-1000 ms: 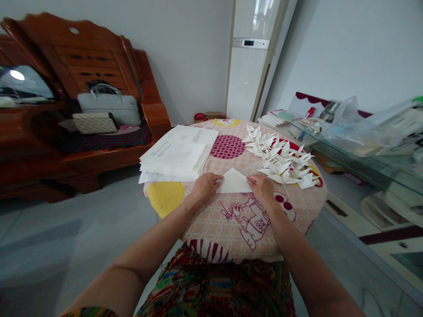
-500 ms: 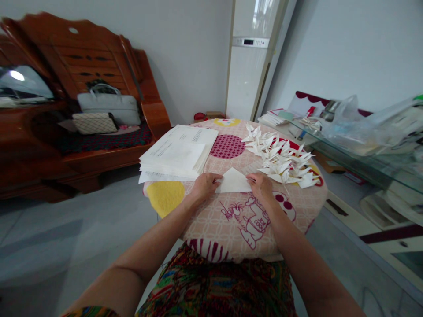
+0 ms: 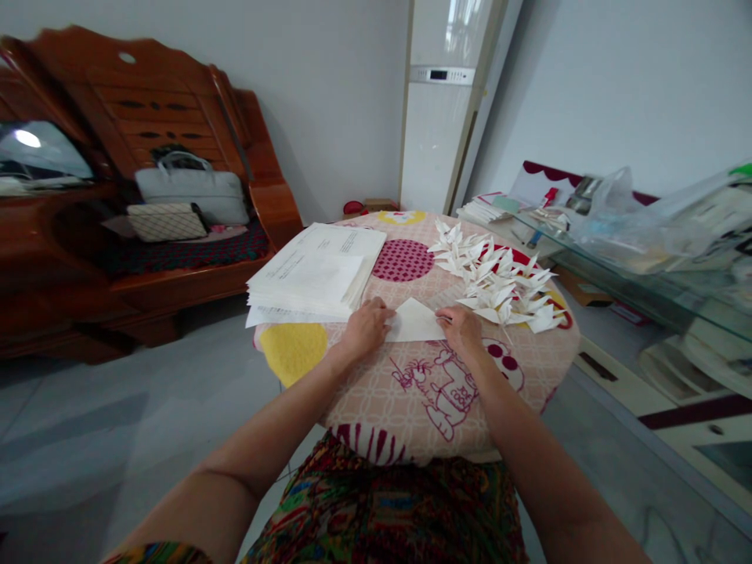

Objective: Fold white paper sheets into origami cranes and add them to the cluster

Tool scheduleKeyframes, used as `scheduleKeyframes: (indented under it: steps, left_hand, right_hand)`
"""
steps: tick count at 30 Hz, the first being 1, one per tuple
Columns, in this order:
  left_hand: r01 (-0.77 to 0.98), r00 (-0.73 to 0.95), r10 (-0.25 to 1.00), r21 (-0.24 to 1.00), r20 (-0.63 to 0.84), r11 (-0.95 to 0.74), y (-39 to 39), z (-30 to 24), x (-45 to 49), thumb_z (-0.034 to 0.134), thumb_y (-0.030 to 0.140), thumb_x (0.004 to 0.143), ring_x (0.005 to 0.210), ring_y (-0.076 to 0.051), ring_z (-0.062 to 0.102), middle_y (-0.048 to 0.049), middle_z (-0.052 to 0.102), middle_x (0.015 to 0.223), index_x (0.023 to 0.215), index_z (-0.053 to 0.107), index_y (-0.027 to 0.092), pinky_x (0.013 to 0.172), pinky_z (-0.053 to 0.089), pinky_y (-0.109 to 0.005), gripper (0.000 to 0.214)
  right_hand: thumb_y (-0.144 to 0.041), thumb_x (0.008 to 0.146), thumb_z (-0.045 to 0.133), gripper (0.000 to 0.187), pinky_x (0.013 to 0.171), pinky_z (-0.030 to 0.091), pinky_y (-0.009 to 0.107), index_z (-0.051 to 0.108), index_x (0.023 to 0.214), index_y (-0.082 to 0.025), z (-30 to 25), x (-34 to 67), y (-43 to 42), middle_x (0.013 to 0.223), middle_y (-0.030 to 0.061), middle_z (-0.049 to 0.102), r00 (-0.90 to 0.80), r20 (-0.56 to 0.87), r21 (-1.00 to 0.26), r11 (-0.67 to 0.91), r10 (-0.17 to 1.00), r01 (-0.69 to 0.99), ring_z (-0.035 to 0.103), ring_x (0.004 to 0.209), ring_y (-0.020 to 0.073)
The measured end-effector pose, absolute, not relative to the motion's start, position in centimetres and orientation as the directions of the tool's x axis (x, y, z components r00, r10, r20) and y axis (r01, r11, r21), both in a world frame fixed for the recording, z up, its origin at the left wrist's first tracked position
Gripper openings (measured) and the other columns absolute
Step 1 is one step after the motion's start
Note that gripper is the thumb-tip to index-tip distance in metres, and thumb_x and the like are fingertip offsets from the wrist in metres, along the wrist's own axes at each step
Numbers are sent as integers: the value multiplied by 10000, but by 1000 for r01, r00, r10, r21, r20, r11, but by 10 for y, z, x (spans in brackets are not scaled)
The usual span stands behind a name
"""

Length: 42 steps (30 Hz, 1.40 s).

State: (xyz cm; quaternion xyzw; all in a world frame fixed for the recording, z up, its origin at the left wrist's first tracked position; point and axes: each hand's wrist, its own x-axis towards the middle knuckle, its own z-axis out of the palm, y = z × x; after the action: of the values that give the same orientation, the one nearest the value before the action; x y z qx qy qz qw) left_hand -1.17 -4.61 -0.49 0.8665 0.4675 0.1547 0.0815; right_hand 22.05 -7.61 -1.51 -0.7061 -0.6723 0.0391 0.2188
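A white sheet folded into a triangle (image 3: 414, 322) lies on the round table (image 3: 423, 392) with its patterned cloth. My left hand (image 3: 365, 327) pinches the triangle's left corner, fingers curled onto the paper. My right hand (image 3: 461, 330) presses the right corner, fingers closed over its edge. Both hands rest on the tabletop. A thick stack of white paper sheets (image 3: 317, 272) lies just behind my left hand. Several folded white paper cranes (image 3: 497, 278) are heaped behind my right hand.
A carved wooden bench (image 3: 146, 196) with bags stands to the left. A tall white appliance (image 3: 438, 110) is behind the table. A glass shelf (image 3: 634, 266) with plastic bags and papers runs along the right. Grey tiled floor (image 3: 117, 423) spreads to the left.
My left hand has slid slightly right over the triangle's left corner. The view has shifted a little; the paper stays in place.
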Motion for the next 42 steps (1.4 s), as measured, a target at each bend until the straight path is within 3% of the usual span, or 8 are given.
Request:
scheduleKeyframes:
  steps: [3,8,11,15,23,25,31,42]
  left_hand:
    - [615,724,658,240,206,-752,-42,-6,-7,480,-11,824,1408,-256,443,-127,468,1529,1353,609,173,1164,365,-396,574]
    - [397,895,439,313,75,-863,-34,-12,-6,460,-20,803,1442,-213,405,-77,405,1583,1499,431,238,1181,333,-371,743]
    - [398,896,440,333,59,-855,-32,-16,-8,443,-10,819,1481,-218,340,-83,356,1608,1507,425,232,1210,286,-383,729]
    - [389,890,445,353,94,-851,-34,-18,-8,371,126,975,1483,-211,336,-73,378,1599,1480,469,244,1216,273,-397,527]
    - [376,901,420,289,106,-880,-35,-22,-5,357,189,1016,1484,-269,325,-78,354,1610,1483,463,300,1200,270,-479,491]
    - [373,902,415,272,118,-887,-35,-24,-5,370,188,1012,1476,-273,340,-84,366,1603,1479,469,299,1196,277,-477,490]
    - [385,900,417,217,127,-897,-34,-28,-4,375,196,1013,1456,-271,374,-94,403,1580,1466,489,290,1187,297,-463,476]
    - [400,903,421,192,86,-896,-37,-21,-4,333,195,1028,1477,-249,339,-75,378,1598,1499,431,310,1192,277,-449,495]
  right_hand:
    - [-201,869,641,226,876,474,323,780,1046,-223,-15,220,-75,1052,85,760,98,229,-361,-9,969,933,662,1000,234]
    - [-224,862,659,217,870,465,318,772,1045,-199,-15,220,-74,1053,93,756,128,214,-375,-40,968,926,658,997,231]
    - [-204,830,677,207,829,473,307,770,1015,-205,-15,225,-75,986,67,765,160,219,-433,-51,962,900,668,927,212]
    - [-159,787,662,192,775,482,298,772,928,-229,-16,238,-81,880,19,764,185,246,-502,-38,951,864,669,825,198]
    - [-118,861,546,240,796,454,304,759,962,-167,-7,226,-105,972,117,742,135,440,-352,33,888,935,659,906,228]
    - [-159,866,580,193,765,448,286,761,930,-180,-8,213,-108,926,101,752,39,354,-369,101,934,924,664,872,214]
    - [-196,813,651,110,660,413,262,759,831,-193,-6,198,-107,790,53,756,106,99,-463,-48,989,885,667,739,185]
    - [-154,788,585,172,650,401,255,754,805,-182,2,236,-114,761,50,730,271,74,-406,-220,960,887,644,734,179]
